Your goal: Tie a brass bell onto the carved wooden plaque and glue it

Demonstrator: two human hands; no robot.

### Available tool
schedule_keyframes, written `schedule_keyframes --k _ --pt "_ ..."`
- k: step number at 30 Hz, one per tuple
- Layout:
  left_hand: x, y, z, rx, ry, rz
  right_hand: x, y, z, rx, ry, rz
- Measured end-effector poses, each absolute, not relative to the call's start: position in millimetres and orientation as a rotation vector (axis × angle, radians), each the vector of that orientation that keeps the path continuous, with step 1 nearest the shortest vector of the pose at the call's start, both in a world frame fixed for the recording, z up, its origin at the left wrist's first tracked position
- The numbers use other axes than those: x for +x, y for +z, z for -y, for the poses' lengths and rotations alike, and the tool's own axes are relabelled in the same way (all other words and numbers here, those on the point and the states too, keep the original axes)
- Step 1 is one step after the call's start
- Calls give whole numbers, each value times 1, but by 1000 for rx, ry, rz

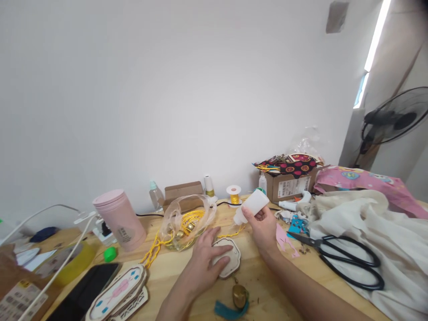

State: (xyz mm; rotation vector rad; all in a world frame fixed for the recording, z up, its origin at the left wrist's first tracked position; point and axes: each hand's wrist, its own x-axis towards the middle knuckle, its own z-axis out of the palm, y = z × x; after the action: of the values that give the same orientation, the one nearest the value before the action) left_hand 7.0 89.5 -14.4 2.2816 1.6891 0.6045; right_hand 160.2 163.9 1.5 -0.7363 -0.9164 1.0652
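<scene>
My right hand (262, 225) is closed around a white squeeze bottle (254, 205), tilted with its narrow end down to the left. Below and left of the bottle lies a small wooden plaque (234, 263) with a scalloped edge and pale face. My left hand (210, 258) rests on the plaque's left part with its fingers stretched apart, covering some of it. A small white dot shows on the plaque near its right side. Just below it lie a brass bell (240, 296) and a teal ribbon (230, 310).
Black-handled scissors (351, 258) lie on white cloth (374, 214) at right. A plastic bag of yellow cord and bells (187, 223), a pink tumbler (120, 218), a green cap (110, 254), stacked plaques (117, 294) and a phone (85, 290) are left. A filled cardboard box (290, 185) stands behind.
</scene>
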Motion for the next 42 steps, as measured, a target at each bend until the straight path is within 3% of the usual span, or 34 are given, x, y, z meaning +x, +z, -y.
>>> schedule_keyframes --k 13,24,31,42 --pt "8 -16 -90 2293 468 -1771 159 3 -163 -718 1093 915" --pt "-3 -19 -97 2104 840 -1762 159 3 -162 -718 1102 918" --pt "8 -21 -92 2270 561 -1783 159 3 -160 -721 1119 918" --pt "6 -13 -90 2257 458 -1820 159 2 -162 -710 1121 905"
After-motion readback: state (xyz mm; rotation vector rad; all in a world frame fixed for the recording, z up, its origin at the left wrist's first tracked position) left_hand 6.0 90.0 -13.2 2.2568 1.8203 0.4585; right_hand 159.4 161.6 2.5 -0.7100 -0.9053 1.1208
